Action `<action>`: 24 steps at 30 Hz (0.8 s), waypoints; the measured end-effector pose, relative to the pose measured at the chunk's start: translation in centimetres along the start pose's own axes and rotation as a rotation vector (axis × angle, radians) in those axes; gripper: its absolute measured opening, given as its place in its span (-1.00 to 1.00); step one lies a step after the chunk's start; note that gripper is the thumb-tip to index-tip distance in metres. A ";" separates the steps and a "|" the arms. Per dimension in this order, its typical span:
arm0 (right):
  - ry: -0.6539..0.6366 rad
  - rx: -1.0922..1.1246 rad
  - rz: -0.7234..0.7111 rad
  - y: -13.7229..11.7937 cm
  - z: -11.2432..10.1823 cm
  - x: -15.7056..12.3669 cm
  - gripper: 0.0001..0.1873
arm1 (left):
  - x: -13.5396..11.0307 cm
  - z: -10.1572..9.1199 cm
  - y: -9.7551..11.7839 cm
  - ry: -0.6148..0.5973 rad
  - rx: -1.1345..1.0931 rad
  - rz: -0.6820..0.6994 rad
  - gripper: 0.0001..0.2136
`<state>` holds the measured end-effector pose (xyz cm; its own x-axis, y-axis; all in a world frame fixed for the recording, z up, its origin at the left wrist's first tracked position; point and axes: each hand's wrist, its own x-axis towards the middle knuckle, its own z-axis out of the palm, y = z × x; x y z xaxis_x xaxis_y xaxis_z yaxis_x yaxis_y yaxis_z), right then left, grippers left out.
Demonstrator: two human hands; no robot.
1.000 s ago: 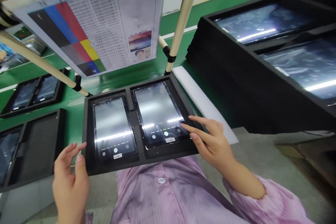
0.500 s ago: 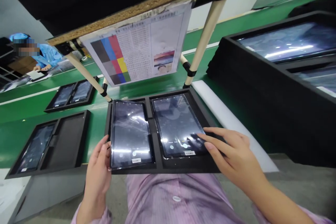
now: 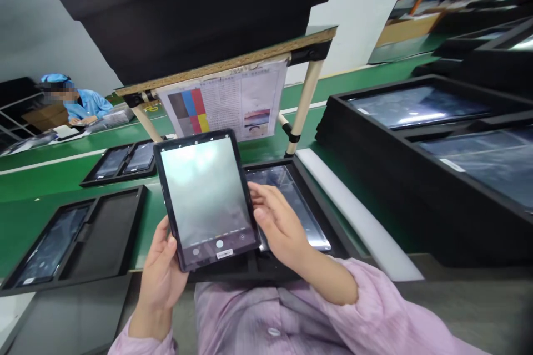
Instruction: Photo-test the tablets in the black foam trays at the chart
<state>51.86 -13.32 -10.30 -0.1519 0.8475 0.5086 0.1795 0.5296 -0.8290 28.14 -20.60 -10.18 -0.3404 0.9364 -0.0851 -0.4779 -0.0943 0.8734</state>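
Black-framed tablet point(image 3: 204, 194), lit, tilted, above tray point(image 3: 266, 270).

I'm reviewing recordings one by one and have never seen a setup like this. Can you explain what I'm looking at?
There is no robot here: a person works with two bare hands, filmed by one camera worn on the head, looking forward and down. The left hand holds a lit tablet by its lower left side, raised above a black tray. The right hand is at the tablet's right edge; whether it touches is hard to tell. A second tablet lies in that tray, partly hidden, on a green surface. A white strip lies to the right. Beyond the tablet hangs a printed sheet with colour blocks.
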 end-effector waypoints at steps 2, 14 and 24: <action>0.097 0.174 0.054 0.0 0.5 0.4 -0.50 | 0.2 0.5 -0.4 -0.026 -0.024 0.044 -0.60; 0.061 0.830 0.486 -0.2 1.3 2.6 -0.44 | 1.1 1.5 -5.1 -0.041 0.776 0.781 0.07; 0.043 0.722 0.449 -0.1 1.2 2.4 -0.39 | 1.4 2.1 -5.6 0.095 1.002 0.817 0.15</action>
<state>50.26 -11.35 -9.27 -0.1745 0.9803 0.0924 -0.4523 0.0035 -0.8919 32.04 -18.00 -14.21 -0.3200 0.6968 0.6419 0.6909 -0.2920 0.6613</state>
